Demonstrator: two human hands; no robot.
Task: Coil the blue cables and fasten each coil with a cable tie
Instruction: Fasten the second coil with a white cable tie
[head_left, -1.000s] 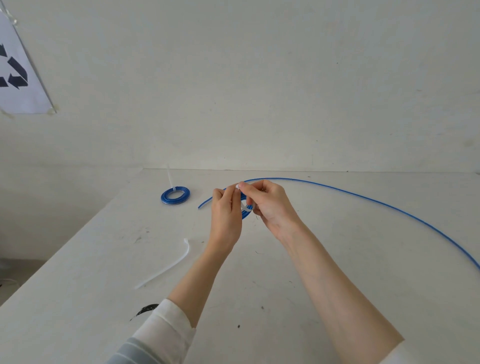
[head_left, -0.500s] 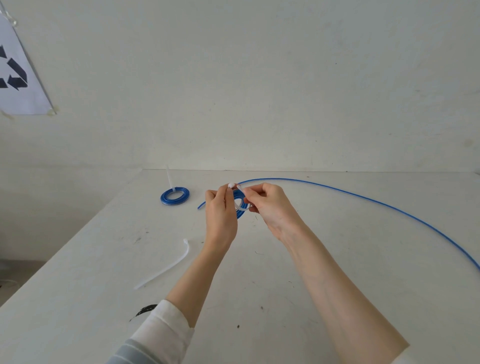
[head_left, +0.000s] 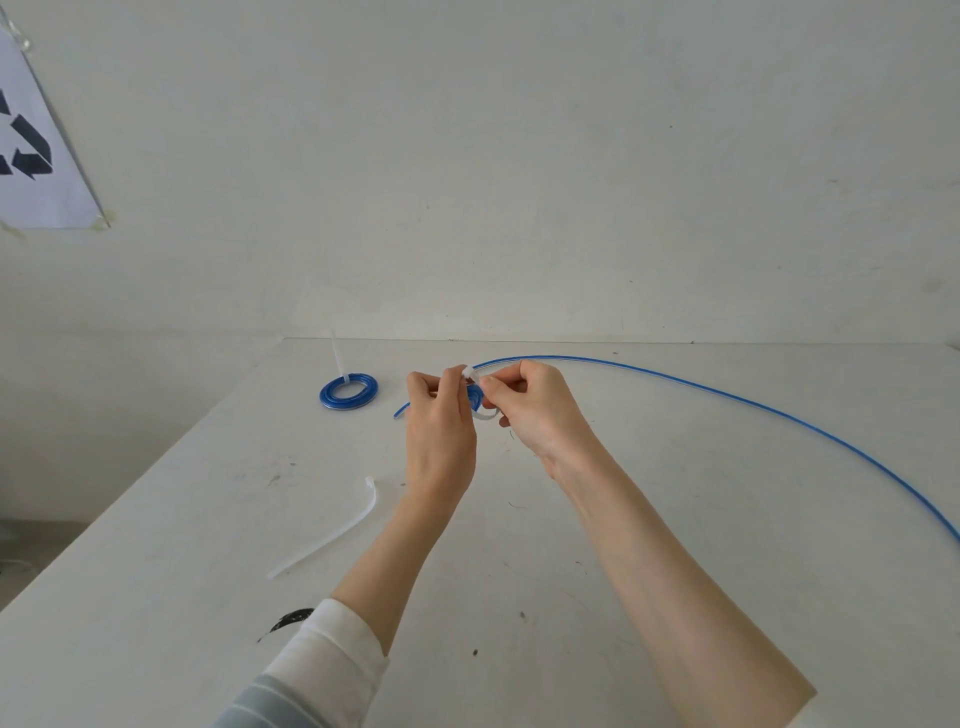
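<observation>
Above the white table (head_left: 675, 519), my left hand (head_left: 440, 436) and my right hand (head_left: 540, 410) meet around a small blue coil (head_left: 475, 399), mostly hidden between the fingers. A white cable tie (head_left: 469, 372) wraps the coil; its head shows at my fingertips and its strap curls out below. My left hand pinches the coil, my right pinches the tie. A finished blue coil (head_left: 348, 393) with an upright white tie tail lies at the back left. A long loose blue cable (head_left: 753, 405) arcs from behind my hands to the right edge.
A spare white cable tie (head_left: 332, 540) lies on the table left of my left forearm. The table's left edge runs diagonally past it. A white wall stands behind, with a paper sign (head_left: 31, 156) taped at the upper left.
Both hands have lifted slightly and the coil has turned between them; the tie's head now shows at the top of my fingertips. The other items have not moved.
</observation>
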